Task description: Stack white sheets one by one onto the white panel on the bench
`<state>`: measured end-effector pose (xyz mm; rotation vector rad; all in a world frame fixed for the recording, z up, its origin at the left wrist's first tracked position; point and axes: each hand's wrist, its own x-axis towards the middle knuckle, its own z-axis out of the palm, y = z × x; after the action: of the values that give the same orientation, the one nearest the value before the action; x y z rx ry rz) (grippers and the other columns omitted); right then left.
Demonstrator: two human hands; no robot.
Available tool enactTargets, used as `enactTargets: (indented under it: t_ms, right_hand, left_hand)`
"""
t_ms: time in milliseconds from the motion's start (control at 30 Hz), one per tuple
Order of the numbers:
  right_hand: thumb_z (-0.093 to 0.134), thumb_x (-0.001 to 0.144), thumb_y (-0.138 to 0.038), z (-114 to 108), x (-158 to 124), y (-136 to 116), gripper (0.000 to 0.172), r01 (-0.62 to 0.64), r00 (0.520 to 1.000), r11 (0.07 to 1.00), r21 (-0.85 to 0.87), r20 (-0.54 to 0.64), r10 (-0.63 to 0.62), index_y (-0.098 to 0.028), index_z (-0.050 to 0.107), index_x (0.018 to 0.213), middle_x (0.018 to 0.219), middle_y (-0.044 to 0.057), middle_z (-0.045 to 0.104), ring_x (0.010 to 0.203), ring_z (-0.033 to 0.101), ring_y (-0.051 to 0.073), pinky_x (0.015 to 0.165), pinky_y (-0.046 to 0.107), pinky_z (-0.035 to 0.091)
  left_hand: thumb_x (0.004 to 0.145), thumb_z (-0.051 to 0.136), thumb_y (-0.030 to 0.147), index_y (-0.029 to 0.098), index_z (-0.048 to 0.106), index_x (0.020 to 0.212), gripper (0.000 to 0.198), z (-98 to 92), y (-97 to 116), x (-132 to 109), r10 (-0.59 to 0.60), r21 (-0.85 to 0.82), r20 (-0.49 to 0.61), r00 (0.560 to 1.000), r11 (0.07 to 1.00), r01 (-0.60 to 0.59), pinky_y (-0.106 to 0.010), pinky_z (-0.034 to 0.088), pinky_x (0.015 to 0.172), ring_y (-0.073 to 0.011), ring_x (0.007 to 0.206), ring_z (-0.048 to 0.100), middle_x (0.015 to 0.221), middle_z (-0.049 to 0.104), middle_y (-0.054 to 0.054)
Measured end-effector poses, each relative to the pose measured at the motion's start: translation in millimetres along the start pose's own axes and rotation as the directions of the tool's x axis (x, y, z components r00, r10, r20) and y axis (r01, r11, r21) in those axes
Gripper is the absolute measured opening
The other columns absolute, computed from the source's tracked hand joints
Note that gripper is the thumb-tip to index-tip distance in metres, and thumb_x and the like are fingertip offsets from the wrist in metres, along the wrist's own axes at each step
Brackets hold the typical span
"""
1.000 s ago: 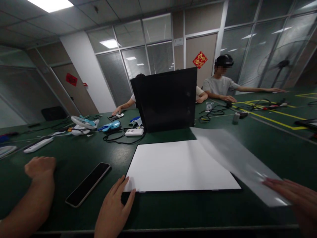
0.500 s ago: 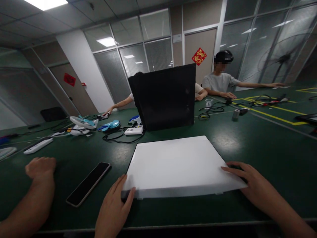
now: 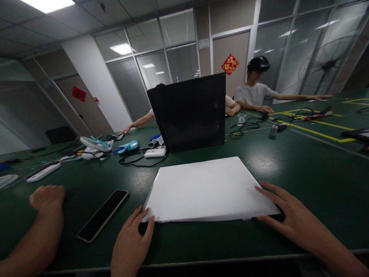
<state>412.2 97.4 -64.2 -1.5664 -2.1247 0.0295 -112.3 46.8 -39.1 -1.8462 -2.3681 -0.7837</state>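
Observation:
A white flat board (image 3: 201, 186) with a thin sheet laid over it lies on the dark green table (image 3: 302, 161) in front of me. My left hand (image 3: 131, 242) rests palm down, fingers apart, with its fingertips at the board's near left corner. At the near right corner my right hand (image 3: 288, 217) lies flat with spread fingers, touching the edge of board and sheet. Neither hand grips anything.
Another person's forearm and closed fist (image 3: 47, 198) rest at far left, beside a black phone (image 3: 102, 214). A black upright panel (image 3: 191, 113) stands behind the board. Cables, a white adapter (image 3: 155, 152) and blue tools lie to the back left. Two people sit across the table.
My right hand brought a thin translucent sheet in from the right, laid it over the white board and now rests on its near right corner. My left hand stayed at the left corner.

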Motion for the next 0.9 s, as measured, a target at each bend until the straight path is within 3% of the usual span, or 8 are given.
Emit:
enactTargets:
  t_ms: [167, 433, 800, 900]
  right_hand:
    - [0.061, 0.090, -0.084, 3.7, -1.0, 3.4, 0.081, 0.003, 1.000, 0.999, 0.034, 0.010, -0.003, -0.041, 0.050, 0.158, 0.166, 0.004, 0.043, 0.144, 0.053, 0.033, 0.120, 0.063, 0.047]
    - [0.052, 0.100, -0.077, 6.6, 1.7, 5.7, 0.062, -0.021, 0.999, 0.998, 0.064, 0.028, 0.019, -0.036, 0.065, 0.145, 0.157, 0.005, 0.055, 0.138, 0.058, 0.032, 0.121, 0.063, 0.046]
    - [0.047, 0.101, -0.077, 8.2, -0.1, 6.5, 0.060, -0.047, 0.999, 0.995, 0.084, 0.013, 0.046, -0.038, 0.067, 0.142, 0.155, 0.001, 0.057, 0.136, 0.059, 0.030, 0.121, 0.061, 0.047]
    - [0.046, 0.101, -0.077, 3.5, 0.7, 2.5, 0.063, -0.045, 0.999, 0.995, 0.084, 0.017, 0.044, -0.035, 0.069, 0.141, 0.154, 0.005, 0.058, 0.134, 0.061, 0.032, 0.119, 0.063, 0.049]
  left_hand:
    - [0.093, 0.049, 0.063, 0.020, 0.082, 0.122, 0.062, 1.7, -1.2, -0.2, -0.002, 0.003, -0.020, 1.000, 1.000, 0.002, -0.055, 0.050, 0.120, -0.0367, 0.136, 0.067, 0.148, 0.070, -0.014]
    - [0.093, 0.051, 0.060, 0.022, 0.082, 0.122, 0.058, 0.3, 0.3, 0.0, 0.058, -0.017, -0.024, 0.998, 0.998, -0.058, -0.053, 0.047, 0.123, -0.0350, 0.140, 0.064, 0.146, 0.072, -0.011]
    - [0.094, 0.051, 0.061, 0.026, 0.084, 0.120, 0.055, 0.5, -4.3, -1.0, 0.081, -0.050, -0.021, 0.997, 0.995, -0.082, -0.054, 0.048, 0.121, -0.0346, 0.138, 0.066, 0.144, 0.073, -0.010]
    - [0.095, 0.050, 0.061, 0.022, 0.081, 0.125, 0.058, -1.8, -0.6, -1.1, 0.069, -0.042, -0.025, 0.997, 0.997, -0.070, -0.053, 0.050, 0.120, -0.0350, 0.135, 0.068, 0.145, 0.072, -0.012]
